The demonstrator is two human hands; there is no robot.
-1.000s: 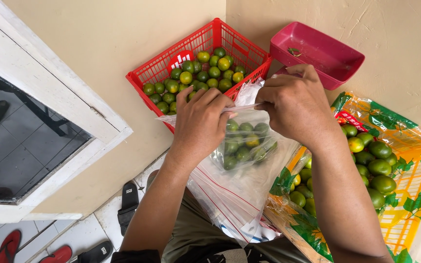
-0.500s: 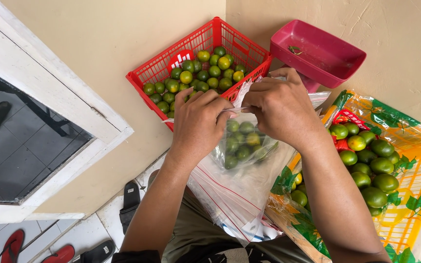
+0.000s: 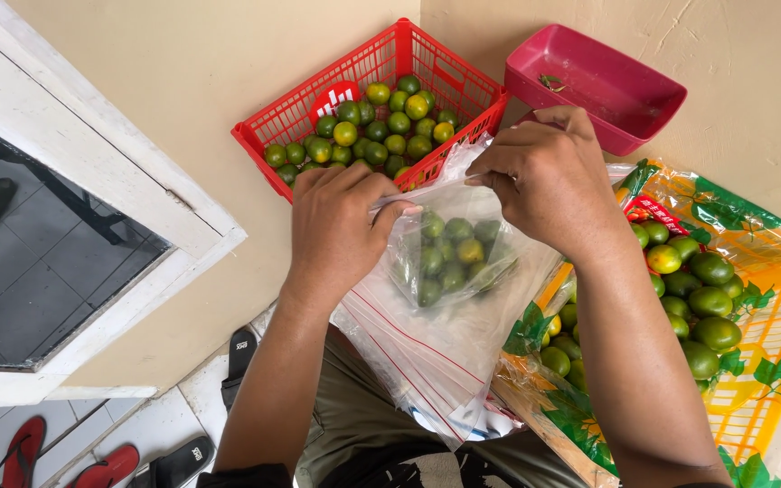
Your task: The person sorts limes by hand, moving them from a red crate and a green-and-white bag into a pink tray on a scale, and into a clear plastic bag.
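1. Left hand (image 3: 336,226): fingers curled tight, pinching the left end of the bag's (image 3: 463,271) top edge between thumb and fingers.
2. Right hand (image 3: 549,181): same pinch on the right part of that top edge, thumb side toward the other hand. Hands are near each other, top edge stretched between them.
3. Bag: clear plastic, held up in the air between the hands, in front of the red basket (image 3: 296,126). It hangs below the grip line.
4. Limes (image 3: 449,253): small green ones, one or two yellowish, bunched in the bag's lower part.
5. Cannot tell whether the bag's mouth is sealed; fingers cover most of the edge.
6. Under the bag: a stack of empty clear bags (image 3: 418,361) with red stripe lines, lying on the person's lap.
7. Basket: lattice sides, up against the beige wall corner, holds many more green and yellow-green limes.
8. Pink tray (image 3: 603,86): right of the basket, just behind the right hand, nearly bare inside apart from a small scrap.
9. Sack (image 3: 761,298): printed yellow and green plastic, right of the right forearm, open, with bigger green limes inside.
10. Lower left: tiled floor with black and red sandals (image 3: 110,465).
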